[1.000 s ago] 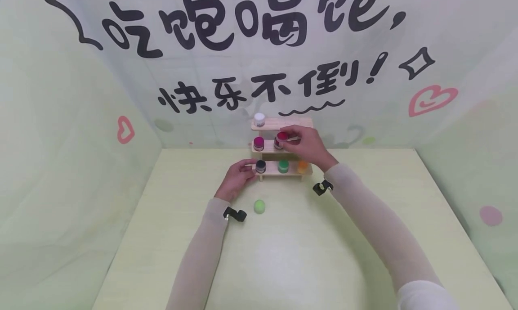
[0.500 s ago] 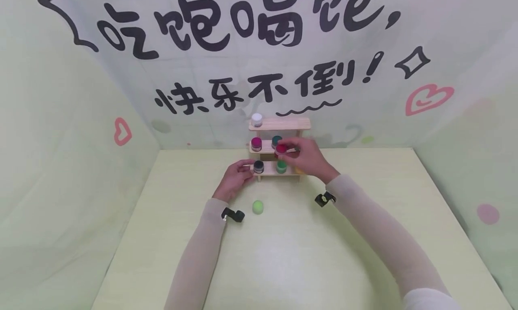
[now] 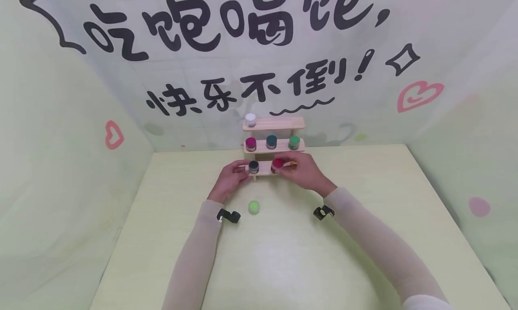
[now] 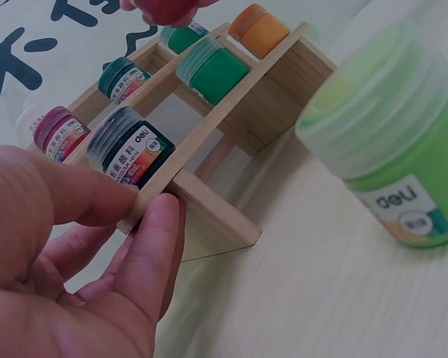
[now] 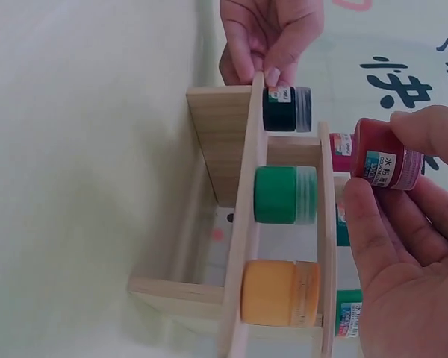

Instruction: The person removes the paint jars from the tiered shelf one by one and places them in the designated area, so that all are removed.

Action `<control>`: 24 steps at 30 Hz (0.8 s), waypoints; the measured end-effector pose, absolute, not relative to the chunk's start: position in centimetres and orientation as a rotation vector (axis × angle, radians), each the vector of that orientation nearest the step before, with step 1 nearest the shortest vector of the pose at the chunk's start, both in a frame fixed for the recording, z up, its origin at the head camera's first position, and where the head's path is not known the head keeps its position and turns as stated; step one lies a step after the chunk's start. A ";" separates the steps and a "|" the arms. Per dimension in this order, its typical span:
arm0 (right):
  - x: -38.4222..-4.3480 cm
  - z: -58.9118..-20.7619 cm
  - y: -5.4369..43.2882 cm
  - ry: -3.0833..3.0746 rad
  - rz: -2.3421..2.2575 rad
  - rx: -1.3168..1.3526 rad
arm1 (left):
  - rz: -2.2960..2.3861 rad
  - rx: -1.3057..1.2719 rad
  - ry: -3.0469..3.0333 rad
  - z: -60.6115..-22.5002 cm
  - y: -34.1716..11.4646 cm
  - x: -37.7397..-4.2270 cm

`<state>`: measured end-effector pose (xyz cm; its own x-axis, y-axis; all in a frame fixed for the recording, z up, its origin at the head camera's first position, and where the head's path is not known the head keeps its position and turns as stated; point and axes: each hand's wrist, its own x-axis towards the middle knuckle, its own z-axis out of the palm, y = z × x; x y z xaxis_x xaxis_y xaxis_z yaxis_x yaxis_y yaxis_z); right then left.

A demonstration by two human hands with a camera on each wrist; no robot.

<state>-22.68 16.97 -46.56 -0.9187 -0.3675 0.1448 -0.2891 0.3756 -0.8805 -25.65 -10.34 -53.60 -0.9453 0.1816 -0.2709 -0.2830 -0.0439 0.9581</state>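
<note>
In the head view a small three-tier wooden shelf (image 3: 279, 123) stands against the back wall. My left hand (image 3: 229, 180) pinches the left end of its lowest tier; the left wrist view shows thumb and fingers on the board. My right hand (image 3: 304, 171) holds a red paint jar (image 5: 377, 158) in front of the lowest tier, apart from the board. On that tier stand a black jar (image 4: 131, 149), a green jar (image 5: 276, 195) and an orange jar (image 5: 276, 292). The right hand hides most of the green and orange ones in the head view.
The middle tier carries a magenta jar (image 3: 251, 144), a teal jar (image 3: 271, 142) and a green jar (image 3: 294, 142). A white jar (image 3: 250, 119) stands at the top tier's left. One light-green jar (image 3: 253, 207) stands on the table in front of the shelf.
The right hand has come down with the red jar from the middle tier's height to the lowest tier's, uncovering the teal and green jars. The left hand stays at the shelf end.
</note>
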 end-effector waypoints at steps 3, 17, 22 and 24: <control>-22.1 -47.0 17.0 2.538 -1.597 -0.621 | 2.056 -0.112 1.922 -53.6 -10.4 -25.7; -19.8 -49.2 17.0 2.496 -1.563 -0.659 | 2.072 -0.121 1.918 -53.8 -10.4 -25.7; -19.1 -50.0 17.1 2.480 -1.531 -0.662 | 2.076 -0.116 1.911 -53.6 -10.4 -25.7; -18.8 -50.5 17.2 2.480 -1.510 -0.659 | 2.074 -0.121 1.904 -53.6 -10.4 -25.7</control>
<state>-18.79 17.21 -50.45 -0.8893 -0.4490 0.0868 -0.2832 0.3917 -0.8754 -25.73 -10.38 -53.58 -0.9445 0.1776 -0.2762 -0.2904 -0.0591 0.9551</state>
